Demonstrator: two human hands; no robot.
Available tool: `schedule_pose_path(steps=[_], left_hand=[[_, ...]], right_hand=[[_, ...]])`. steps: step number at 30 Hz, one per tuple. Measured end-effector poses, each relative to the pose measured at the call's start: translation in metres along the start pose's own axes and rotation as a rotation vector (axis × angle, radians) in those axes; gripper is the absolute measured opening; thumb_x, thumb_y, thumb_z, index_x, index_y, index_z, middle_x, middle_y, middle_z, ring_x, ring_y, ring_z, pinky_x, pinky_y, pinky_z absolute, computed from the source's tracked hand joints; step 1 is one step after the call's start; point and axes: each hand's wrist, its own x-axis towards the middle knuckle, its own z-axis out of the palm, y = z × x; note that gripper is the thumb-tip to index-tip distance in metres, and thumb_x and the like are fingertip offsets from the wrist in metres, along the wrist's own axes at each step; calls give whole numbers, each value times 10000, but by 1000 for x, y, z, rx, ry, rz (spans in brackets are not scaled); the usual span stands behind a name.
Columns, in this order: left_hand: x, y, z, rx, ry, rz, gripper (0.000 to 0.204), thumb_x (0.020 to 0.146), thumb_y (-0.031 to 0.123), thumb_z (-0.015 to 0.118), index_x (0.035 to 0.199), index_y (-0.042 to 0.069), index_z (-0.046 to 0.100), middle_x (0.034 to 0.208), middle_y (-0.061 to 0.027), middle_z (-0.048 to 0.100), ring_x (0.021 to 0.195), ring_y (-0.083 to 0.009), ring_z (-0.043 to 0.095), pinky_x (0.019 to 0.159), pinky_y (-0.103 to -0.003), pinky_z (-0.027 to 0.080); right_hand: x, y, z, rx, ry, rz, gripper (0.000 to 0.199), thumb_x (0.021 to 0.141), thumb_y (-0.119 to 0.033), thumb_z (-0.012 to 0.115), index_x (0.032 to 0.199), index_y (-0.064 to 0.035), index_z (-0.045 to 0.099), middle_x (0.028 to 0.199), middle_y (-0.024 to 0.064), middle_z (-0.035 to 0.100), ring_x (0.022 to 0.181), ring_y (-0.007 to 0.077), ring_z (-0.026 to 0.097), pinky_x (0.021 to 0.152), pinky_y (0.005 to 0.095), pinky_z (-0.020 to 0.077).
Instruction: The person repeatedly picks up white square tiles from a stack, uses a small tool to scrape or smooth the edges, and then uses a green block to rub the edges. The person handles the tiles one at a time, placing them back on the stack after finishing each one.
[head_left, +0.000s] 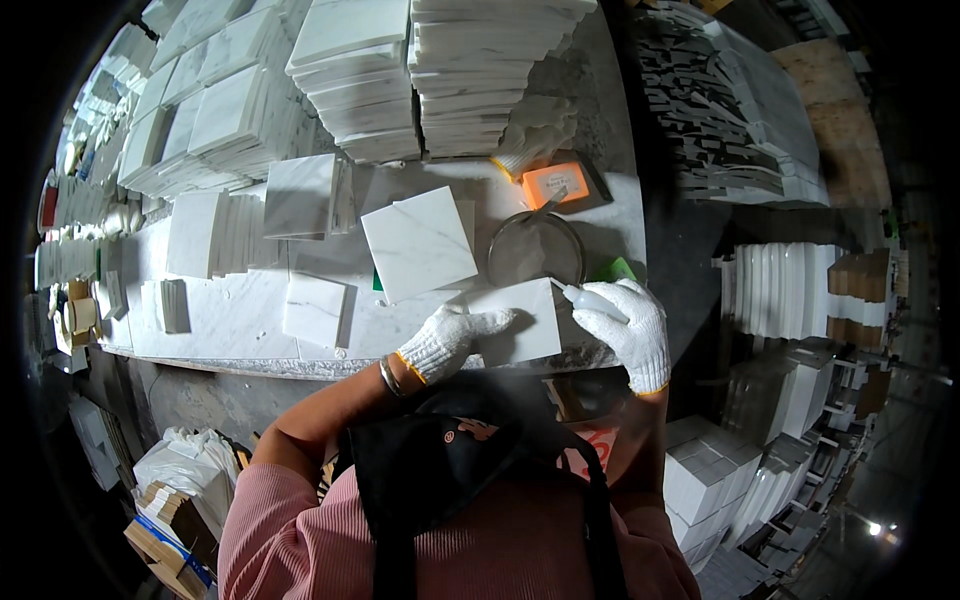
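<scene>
Steadying the small white tile (537,315) with my left hand (446,336) seems to be the step now, while my right hand (628,322) presents the pale squeeze bottle (601,304) to it. The bottle's nozzle points toward the tile's upper right corner — very near, but whether it touches I cannot tell. In my judgement, the next move calls for a calm left hand and a gentle, even pressure from the right.

About my fingers: on the left, one gloved digit stretches over the tile's left part, and the others are partly hidden, so I cannot say how far they are open or if they grip the edge from below. On the right, the fingers are closed around the bottle's body.

The tile is at the front of the marble-topped bench (240,322), just below the round grey plate (520,262). To its upper left is a larger veined marble tile (420,245) — not touched by either hand.
</scene>
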Motion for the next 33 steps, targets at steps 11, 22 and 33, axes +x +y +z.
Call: schedule_pose_path(steps=[11, 22, 33], left_hand=[[-3, 5, 2, 21, -8, -16, 381, 960, 238, 654, 1223, -38, 657, 1155, -107, 710, 957, -147, 659, 827, -296, 526], [-4, 5, 2, -36, -15, -4, 394, 952, 224, 671, 1226, -57, 643, 1148, -118, 708, 958, -157, 666, 830, -300, 535], [0, 2, -3, 9, 15, -37, 394, 959, 181, 648, 1252, -80, 613, 1167, -146, 698, 957, -173, 676, 832, -306, 546]], right_hand=[[1, 0, -1, 5, -17, -19, 318, 707, -141, 839, 984, -31, 728, 893, 116, 696, 802, 281, 669, 712, 360, 542], [2, 42, -7, 405, 107, 316, 306, 802, -92, 759, 1096, -37, 692, 985, 65, 712, 898, 124, 636, 825, 278, 510], [60, 94, 20, 79, 195, 227, 301, 778, -114, 774, 1067, -101, 692, 999, 108, 719, 877, 240, 695, 782, 339, 534]])
